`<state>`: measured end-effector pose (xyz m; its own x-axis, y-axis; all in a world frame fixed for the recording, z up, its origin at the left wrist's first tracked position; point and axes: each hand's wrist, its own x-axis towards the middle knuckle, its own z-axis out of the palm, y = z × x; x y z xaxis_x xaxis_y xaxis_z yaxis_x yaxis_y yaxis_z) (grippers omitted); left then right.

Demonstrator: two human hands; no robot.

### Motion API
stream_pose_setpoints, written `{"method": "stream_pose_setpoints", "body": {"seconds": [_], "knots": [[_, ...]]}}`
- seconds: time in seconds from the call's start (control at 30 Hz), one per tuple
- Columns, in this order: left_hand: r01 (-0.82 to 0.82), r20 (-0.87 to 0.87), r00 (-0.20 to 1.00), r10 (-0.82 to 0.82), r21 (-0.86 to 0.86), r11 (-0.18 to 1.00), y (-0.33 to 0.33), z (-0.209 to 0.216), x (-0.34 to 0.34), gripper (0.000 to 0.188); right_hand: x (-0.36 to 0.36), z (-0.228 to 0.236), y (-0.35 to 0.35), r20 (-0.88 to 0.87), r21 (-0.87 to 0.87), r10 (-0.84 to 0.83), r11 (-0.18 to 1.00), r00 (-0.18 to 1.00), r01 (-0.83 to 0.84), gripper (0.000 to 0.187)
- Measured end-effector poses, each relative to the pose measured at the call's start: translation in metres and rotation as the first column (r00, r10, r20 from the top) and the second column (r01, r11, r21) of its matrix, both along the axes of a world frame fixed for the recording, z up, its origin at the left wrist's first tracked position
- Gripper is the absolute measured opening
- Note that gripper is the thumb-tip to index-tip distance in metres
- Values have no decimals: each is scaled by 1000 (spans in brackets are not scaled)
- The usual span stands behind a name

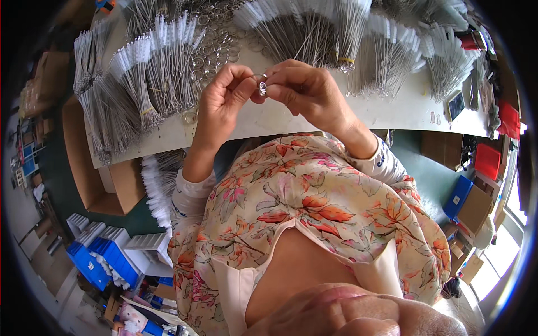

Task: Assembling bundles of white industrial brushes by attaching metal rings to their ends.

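Note:
Above the front edge of the white table (246,127), my two hands meet fingertip to fingertip. Thumb and fingers of my left hand (225,96) pinch a thin metal ring (259,75) from one side. From the other side, my right hand (314,92) has its fingers closed at the same ring. Several small shiny wire loops (263,88) hang together at the ring, between my two thumbs; how they are joined is too small to make out. A pile of loose metal rings (219,47) lies on the table beyond my left hand.
Bundles of wire-handled brushes with white bristles (159,67) cover the table's left, with more brush bundles (392,53) at the right. A dark-screened device (455,105) lies near the right edge. A cardboard box (106,190) and blue bins (115,263) stand on the floor at left.

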<state>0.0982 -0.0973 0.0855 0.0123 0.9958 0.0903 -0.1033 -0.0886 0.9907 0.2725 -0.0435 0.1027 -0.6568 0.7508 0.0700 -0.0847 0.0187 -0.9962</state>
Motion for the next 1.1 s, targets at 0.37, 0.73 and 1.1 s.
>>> {"method": "stream_pose_setpoints", "body": {"seconds": [0.37,0.73,1.1], "knots": [[57,119,992,-48,-74,996,-22,28,-18,18,-9,-6,-13,-8,985,-193,166,981,41,30],[-121,-428,758,491,648,752,-24,27,-7,33,-12,22,-5,-110,-228,117,964,987,-139,14],[-121,-416,838,353,490,863,-15,35,-20,30,-20,18,5,10,-212,204,957,979,-197,17]]}}
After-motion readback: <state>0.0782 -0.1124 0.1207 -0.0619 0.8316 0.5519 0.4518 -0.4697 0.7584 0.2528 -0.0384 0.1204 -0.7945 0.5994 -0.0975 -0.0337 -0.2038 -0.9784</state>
